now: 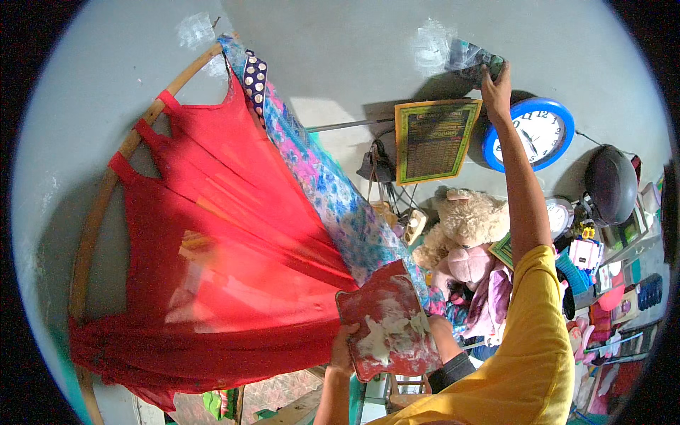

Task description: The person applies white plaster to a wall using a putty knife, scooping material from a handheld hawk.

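My right hand (496,83) is raised high against the grey wall, its fingers closed on a flat, grey-green scraper (473,58). The scraper lies at the edge of a white putty patch (431,48). Lower down, my left hand (343,348) grips the left edge of a red board (372,297), and white putty is smeared over the board's middle. Red dresses (234,212) hang from a wooden pole (99,205) to the left, next to a blue-and-pink patterned cloth (304,163).
Close below my raised arm are a yellow-framed chart (438,142) and a blue wall clock (552,134). A beige teddy bear (467,219), a dark helmet-like object (610,185) and mixed household items crowd the right side. Another putty patch (196,32) marks the wall at upper left.
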Tool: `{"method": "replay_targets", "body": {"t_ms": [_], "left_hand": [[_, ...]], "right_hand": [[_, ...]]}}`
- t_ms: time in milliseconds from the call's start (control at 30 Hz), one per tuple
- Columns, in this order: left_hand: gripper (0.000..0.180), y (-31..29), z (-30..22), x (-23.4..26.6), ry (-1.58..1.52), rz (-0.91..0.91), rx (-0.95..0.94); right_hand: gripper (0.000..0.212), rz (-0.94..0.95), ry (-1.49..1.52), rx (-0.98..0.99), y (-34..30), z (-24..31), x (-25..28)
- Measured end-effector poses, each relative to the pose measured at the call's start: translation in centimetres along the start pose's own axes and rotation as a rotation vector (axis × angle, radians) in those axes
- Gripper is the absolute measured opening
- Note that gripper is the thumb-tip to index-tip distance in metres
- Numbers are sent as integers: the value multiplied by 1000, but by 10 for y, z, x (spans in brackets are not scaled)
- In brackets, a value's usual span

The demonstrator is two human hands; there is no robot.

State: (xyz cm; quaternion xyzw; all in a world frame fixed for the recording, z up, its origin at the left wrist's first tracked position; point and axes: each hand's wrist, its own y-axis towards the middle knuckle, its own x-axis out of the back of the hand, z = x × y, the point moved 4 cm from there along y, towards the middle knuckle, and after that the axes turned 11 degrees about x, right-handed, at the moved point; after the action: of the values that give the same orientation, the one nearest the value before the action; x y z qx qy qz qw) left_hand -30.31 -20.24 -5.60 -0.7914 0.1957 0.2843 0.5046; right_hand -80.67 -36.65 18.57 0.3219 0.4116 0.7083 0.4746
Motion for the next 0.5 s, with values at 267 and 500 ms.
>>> {"method": "replay_targets", "body": {"t_ms": [267, 500], "left_hand": [[39, 10, 6, 17, -141, 77, 116], [37, 20, 13, 26, -139, 144, 130]], "right_hand": [[48, -62, -160, 15, 11, 31, -13], [42, -15, -279, 151, 42, 59, -31]]}}
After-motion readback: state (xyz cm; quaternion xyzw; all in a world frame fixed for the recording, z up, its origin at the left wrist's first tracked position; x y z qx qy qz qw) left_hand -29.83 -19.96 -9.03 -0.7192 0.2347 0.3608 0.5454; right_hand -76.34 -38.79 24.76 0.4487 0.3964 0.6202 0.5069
